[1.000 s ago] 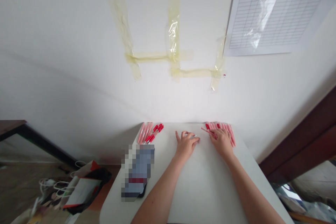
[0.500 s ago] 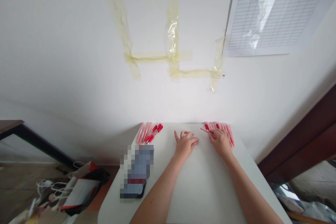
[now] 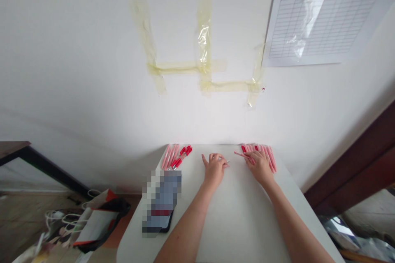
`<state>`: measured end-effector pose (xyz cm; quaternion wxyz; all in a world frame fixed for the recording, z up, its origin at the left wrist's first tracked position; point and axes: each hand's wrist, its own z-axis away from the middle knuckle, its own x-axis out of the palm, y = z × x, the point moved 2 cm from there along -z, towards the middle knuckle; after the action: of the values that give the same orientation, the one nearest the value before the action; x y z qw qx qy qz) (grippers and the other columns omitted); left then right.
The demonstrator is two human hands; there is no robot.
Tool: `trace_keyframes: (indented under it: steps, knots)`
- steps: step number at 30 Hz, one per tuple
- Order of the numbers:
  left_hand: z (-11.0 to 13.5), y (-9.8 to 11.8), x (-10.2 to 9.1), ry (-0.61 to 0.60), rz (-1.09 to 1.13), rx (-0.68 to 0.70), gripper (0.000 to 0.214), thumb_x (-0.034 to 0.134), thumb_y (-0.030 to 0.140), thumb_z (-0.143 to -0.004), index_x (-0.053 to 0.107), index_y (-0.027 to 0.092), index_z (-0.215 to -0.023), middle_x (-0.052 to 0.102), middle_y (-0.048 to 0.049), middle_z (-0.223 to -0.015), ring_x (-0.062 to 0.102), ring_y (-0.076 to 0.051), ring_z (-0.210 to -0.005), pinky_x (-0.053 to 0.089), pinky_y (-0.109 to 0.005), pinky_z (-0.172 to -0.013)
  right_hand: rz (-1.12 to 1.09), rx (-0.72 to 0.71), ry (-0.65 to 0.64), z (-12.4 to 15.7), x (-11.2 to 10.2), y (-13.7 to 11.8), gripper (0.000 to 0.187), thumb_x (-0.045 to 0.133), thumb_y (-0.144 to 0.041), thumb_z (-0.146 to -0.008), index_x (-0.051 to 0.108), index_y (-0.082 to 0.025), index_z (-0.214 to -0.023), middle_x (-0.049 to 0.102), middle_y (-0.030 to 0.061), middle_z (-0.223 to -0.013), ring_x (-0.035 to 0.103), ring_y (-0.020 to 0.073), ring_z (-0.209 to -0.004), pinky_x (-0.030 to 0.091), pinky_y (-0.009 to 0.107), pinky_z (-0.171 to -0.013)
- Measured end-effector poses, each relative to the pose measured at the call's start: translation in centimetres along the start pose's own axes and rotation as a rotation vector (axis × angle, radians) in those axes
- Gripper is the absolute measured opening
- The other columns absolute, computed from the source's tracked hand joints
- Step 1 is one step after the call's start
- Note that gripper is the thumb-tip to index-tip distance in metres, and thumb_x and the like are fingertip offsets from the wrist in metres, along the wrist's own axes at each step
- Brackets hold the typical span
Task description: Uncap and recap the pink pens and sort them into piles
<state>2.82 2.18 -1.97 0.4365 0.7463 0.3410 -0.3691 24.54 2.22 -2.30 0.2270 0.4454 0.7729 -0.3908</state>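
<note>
My left hand (image 3: 214,170) hovers over the middle of the white table (image 3: 237,222). Its thumb and fingers are curled together at a tiny pale piece (image 3: 228,162), too small to name. Over to the right, my right hand (image 3: 259,167) pinches a slim pink pen part (image 3: 238,154) that points left toward my left hand. Just behind and beside the right hand lies a row of pink and red pens (image 3: 270,157), partly covered by it. At the table's back left are several pink pens (image 3: 169,157) and several red pens with clear sections (image 3: 181,158).
A phone (image 3: 165,197), blurred by pixels, lies on the table's left side. The back edge meets a white wall with yellowed tape (image 3: 203,45) and a printed sheet (image 3: 324,20). Bags and cables (image 3: 92,222) are on the floor at left; dark red wood (image 3: 354,164) stands at right.
My left hand has moved slightly left, away from the right hand, and its fingers have drawn in. The right hand stays nearly in place with the pink pen part.
</note>
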Motion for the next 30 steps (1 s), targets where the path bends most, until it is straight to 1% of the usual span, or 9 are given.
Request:
trace_keyframes:
  steps: [3, 7, 13, 18, 22, 25, 30]
  knots:
    - [-0.1, -0.5, -0.2, 0.021, -0.016, -0.048, 0.010, 0.061, 0.028, -0.089, 0.071, 0.031, -0.088, 0.063, 0.0010, -0.113, 0.047, -0.022, -0.118, 0.000, -0.072, -0.115, -0.031, -0.037, -0.011, 0.0, 0.0, -0.3, 0.027, 0.051, -0.037, -0.091, 0.072, -0.024, -0.100, 0.071, 0.0076, -0.100, 0.059, 0.0271, -0.099, 0.044, 0.048, -0.094]
    - [-0.2, -0.8, -0.2, 0.029, -0.013, -0.079, 0.009, 0.063, 0.027, -0.088, 0.071, 0.030, -0.086, 0.063, 0.0008, -0.112, 0.046, -0.022, -0.119, 0.001, -0.073, -0.114, -0.062, -0.087, -0.064, 0.1, 0.1, -0.4, 0.024, 0.053, -0.035, -0.090, 0.073, -0.025, -0.099, 0.070, 0.0073, -0.098, 0.059, 0.0265, -0.100, 0.044, 0.046, -0.093]
    - [-0.3, -1.1, -0.1, 0.039, 0.011, -0.127, 0.009, 0.064, 0.023, -0.087, 0.070, 0.029, -0.088, 0.063, 0.0005, -0.112, 0.047, -0.022, -0.118, 0.005, -0.073, -0.114, -0.056, -0.107, -0.155, 0.3, 0.6, -0.9, 0.019, 0.058, -0.029, -0.086, 0.075, -0.029, -0.095, 0.069, 0.0056, -0.100, 0.057, 0.0265, -0.105, 0.041, 0.046, -0.097]
    - [-0.2, -1.0, -0.3, 0.042, 0.040, -0.152, 0.009, 0.064, 0.022, -0.086, 0.069, 0.029, -0.089, 0.063, 0.0004, -0.113, 0.047, -0.023, -0.118, 0.010, -0.072, -0.113, -0.048, -0.090, -0.193, 0.5, 0.6, -1.6, 0.019, 0.059, -0.031, -0.087, 0.075, -0.031, -0.097, 0.067, 0.0053, -0.100, 0.055, 0.0269, -0.104, 0.038, 0.048, -0.099]
    - [-0.3, -0.9, -0.4, 0.031, 0.059, -0.160, 0.007, 0.065, 0.025, -0.086, 0.069, 0.029, -0.090, 0.063, -0.0002, -0.114, 0.047, -0.023, -0.118, 0.011, -0.071, -0.114, -0.057, -0.080, -0.210, 0.6, 0.4, -2.1, 0.020, 0.057, -0.032, -0.089, 0.074, -0.031, -0.099, 0.067, 0.0056, -0.100, 0.054, 0.0263, -0.103, 0.038, 0.047, -0.099]
    - [-0.3, -0.9, -0.4, 0.036, 0.064, -0.149, 0.006, 0.065, 0.027, -0.086, 0.069, 0.029, -0.090, 0.063, 0.0002, -0.113, 0.048, -0.023, -0.118, 0.011, -0.069, -0.114, -0.055, -0.100, -0.221, 0.6, 0.5, -2.4, 0.020, 0.057, -0.031, -0.090, 0.074, -0.030, -0.101, 0.067, 0.0057, -0.099, 0.054, 0.0257, -0.102, 0.039, 0.045, -0.097]
    - [-0.3, -1.0, -0.4, 0.034, 0.076, -0.140, 0.007, 0.063, 0.029, -0.087, 0.069, 0.031, -0.090, 0.066, 0.0013, -0.104, 0.049, -0.022, -0.113, 0.010, -0.070, -0.114, -0.034, -0.126, -0.231, 0.8, 0.9, -2.8, 0.020, 0.057, -0.031, -0.090, 0.074, -0.030, -0.101, 0.068, 0.0048, -0.097, 0.055, 0.0253, -0.102, 0.038, 0.044, -0.099]
